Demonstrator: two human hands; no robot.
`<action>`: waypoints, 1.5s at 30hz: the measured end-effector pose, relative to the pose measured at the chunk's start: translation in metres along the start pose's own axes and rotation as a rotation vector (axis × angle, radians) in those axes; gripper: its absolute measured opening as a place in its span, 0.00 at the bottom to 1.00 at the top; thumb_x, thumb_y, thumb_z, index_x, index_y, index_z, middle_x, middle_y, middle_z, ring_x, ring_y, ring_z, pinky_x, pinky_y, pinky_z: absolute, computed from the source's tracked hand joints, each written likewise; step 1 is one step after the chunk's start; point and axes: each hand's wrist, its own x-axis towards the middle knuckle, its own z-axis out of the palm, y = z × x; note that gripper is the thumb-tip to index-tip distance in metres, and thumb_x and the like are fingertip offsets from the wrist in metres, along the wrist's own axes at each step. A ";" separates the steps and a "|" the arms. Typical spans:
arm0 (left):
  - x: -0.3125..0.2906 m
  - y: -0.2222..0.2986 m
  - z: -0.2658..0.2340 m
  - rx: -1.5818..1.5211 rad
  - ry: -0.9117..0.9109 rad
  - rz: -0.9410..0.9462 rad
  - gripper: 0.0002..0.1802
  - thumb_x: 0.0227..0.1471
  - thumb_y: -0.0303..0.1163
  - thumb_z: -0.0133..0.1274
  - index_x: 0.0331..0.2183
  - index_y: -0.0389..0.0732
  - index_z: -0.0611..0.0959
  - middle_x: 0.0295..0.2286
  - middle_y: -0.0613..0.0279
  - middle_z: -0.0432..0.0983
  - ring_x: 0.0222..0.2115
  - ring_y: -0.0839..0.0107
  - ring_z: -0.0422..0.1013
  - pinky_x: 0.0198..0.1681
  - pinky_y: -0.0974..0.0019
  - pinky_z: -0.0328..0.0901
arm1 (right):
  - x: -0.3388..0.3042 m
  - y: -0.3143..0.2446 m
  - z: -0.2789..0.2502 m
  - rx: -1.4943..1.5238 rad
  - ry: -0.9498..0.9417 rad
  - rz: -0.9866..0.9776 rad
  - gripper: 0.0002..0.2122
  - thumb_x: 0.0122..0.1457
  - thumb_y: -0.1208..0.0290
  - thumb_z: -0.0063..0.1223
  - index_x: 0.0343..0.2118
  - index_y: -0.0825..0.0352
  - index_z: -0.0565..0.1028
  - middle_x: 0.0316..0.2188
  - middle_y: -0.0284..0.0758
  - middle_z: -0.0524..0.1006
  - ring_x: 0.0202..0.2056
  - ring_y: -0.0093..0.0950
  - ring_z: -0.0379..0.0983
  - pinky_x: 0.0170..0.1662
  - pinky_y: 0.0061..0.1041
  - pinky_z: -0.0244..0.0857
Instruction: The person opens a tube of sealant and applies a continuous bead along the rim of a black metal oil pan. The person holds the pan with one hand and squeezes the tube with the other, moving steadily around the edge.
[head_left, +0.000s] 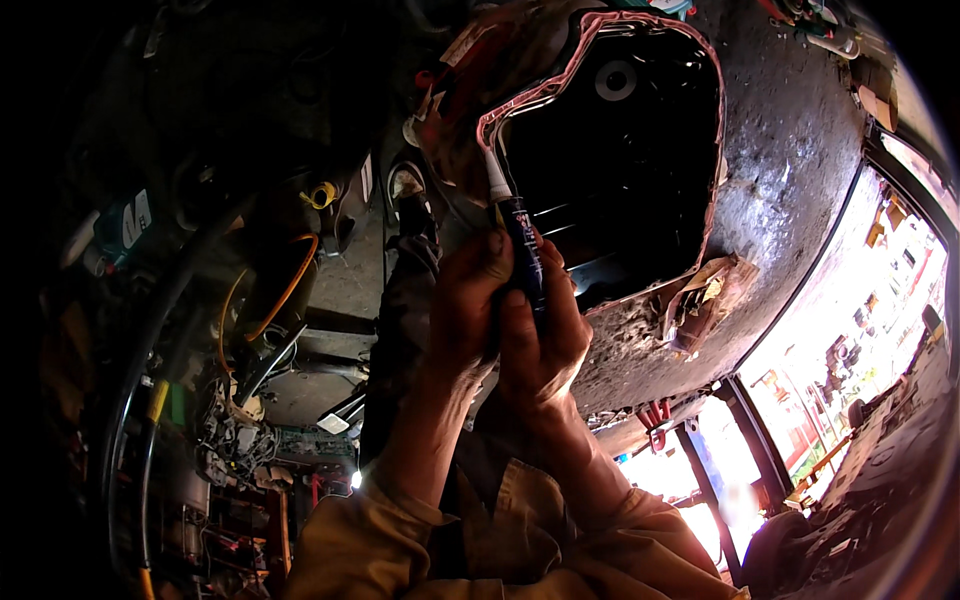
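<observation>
Both my hands are wrapped round a dark blue sealant tube (524, 250) with a white nozzle (496, 177). The fingers of my left hand (466, 290) press its left side. My right hand (548, 335) grips it from the right and below. The nozzle tip meets the left rim of a black metal oil pan (620, 170). A reddish sealant bead (548, 88) runs along the pan's rim at the top and left, and down the right side. Inside the pan lies a pale ring-shaped disc (615, 80). The underside of the tube is hidden by my fingers.
A crumpled brown scrap (706, 300) lies on the rough floor (790, 130) right of the pan. To the left are black hoses (150, 360), an orange cable (290, 290) and a green-white container (124, 225). A bright doorway (850, 340) opens at the right.
</observation>
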 end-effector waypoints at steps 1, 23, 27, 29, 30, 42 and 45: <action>0.000 -0.001 -0.001 0.012 0.005 0.002 0.21 0.64 0.46 0.45 0.44 0.36 0.76 0.37 0.54 0.77 0.37 0.60 0.76 0.47 0.56 0.70 | -0.001 0.001 -0.001 -0.022 -0.001 -0.013 0.24 0.59 0.71 0.50 0.55 0.82 0.66 0.46 0.55 0.77 0.44 0.49 0.78 0.49 0.36 0.70; -0.011 -0.012 0.007 -0.050 0.021 -0.007 0.20 0.66 0.43 0.41 0.44 0.34 0.76 0.37 0.53 0.77 0.38 0.62 0.76 0.51 0.55 0.69 | -0.014 0.017 -0.008 -0.082 0.028 -0.085 0.23 0.59 0.70 0.50 0.52 0.83 0.68 0.47 0.58 0.76 0.46 0.53 0.76 0.51 0.39 0.69; -0.011 -0.017 0.004 -0.051 0.034 -0.004 0.20 0.66 0.43 0.41 0.44 0.35 0.76 0.37 0.53 0.77 0.38 0.62 0.76 0.51 0.55 0.69 | -0.020 0.017 -0.012 -0.060 -0.017 0.007 0.24 0.60 0.70 0.50 0.56 0.83 0.66 0.51 0.53 0.74 0.51 0.40 0.73 0.55 0.32 0.65; -0.011 -0.022 0.000 -0.038 0.046 0.010 0.21 0.66 0.44 0.41 0.44 0.35 0.76 0.37 0.53 0.77 0.38 0.61 0.76 0.51 0.55 0.69 | -0.021 0.019 -0.012 -0.060 -0.015 -0.006 0.24 0.60 0.70 0.50 0.56 0.83 0.66 0.51 0.54 0.74 0.51 0.40 0.73 0.55 0.31 0.65; -0.011 -0.024 -0.001 -0.035 0.040 0.010 0.21 0.66 0.44 0.41 0.44 0.35 0.76 0.37 0.53 0.77 0.38 0.61 0.76 0.51 0.55 0.69 | -0.021 0.020 -0.012 -0.060 -0.013 -0.013 0.24 0.60 0.70 0.50 0.56 0.83 0.66 0.50 0.54 0.75 0.51 0.41 0.74 0.55 0.31 0.65; -0.001 0.004 0.015 -0.064 -0.031 0.008 0.21 0.66 0.45 0.42 0.45 0.36 0.75 0.38 0.53 0.76 0.39 0.57 0.75 0.49 0.54 0.69 | 0.005 0.002 -0.008 -0.107 0.021 -0.114 0.23 0.56 0.72 0.50 0.52 0.82 0.69 0.45 0.57 0.76 0.46 0.51 0.77 0.51 0.37 0.70; 0.011 0.009 0.015 -0.033 -0.024 0.018 0.21 0.66 0.45 0.42 0.46 0.36 0.75 0.39 0.52 0.76 0.39 0.58 0.75 0.48 0.55 0.69 | 0.016 -0.006 -0.004 -0.061 0.032 0.009 0.24 0.57 0.68 0.49 0.53 0.80 0.69 0.46 0.57 0.76 0.46 0.50 0.77 0.51 0.37 0.70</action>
